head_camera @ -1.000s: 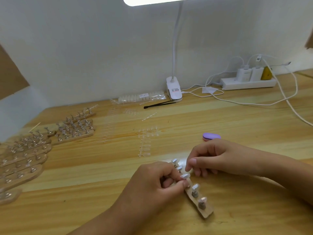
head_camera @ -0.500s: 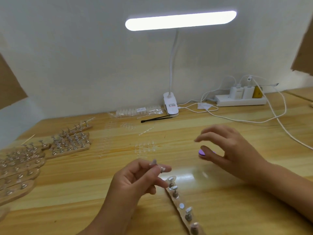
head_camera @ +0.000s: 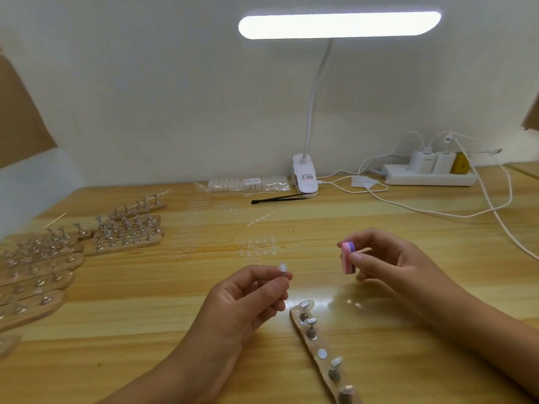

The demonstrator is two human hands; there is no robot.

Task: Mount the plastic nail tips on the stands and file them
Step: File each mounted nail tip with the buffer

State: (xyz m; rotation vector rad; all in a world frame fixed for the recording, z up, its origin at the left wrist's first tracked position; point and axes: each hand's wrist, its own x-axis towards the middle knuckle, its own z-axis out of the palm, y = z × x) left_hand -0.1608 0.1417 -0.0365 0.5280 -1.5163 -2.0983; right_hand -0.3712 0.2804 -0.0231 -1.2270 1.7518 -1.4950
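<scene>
My left hand pinches a small metal stand with a clear nail tip on top, held above the table. My right hand grips a pink and purple file block between thumb and fingers, a short way right of the tip. A wooden holder strip lies below both hands with several metal stands on it and one bare round magnet spot in its middle. Loose clear nail tips lie in rows on the table behind the hands.
Several wooden strips with stands fill the left side of the table. At the back stand a clip lamp, a bag of tips, black tweezers and a power strip with white cables trailing right.
My right hand has picked the file block up off the table and raised it. My left hand has lifted the stand with its tip slightly higher. The camera has tilted upward.
</scene>
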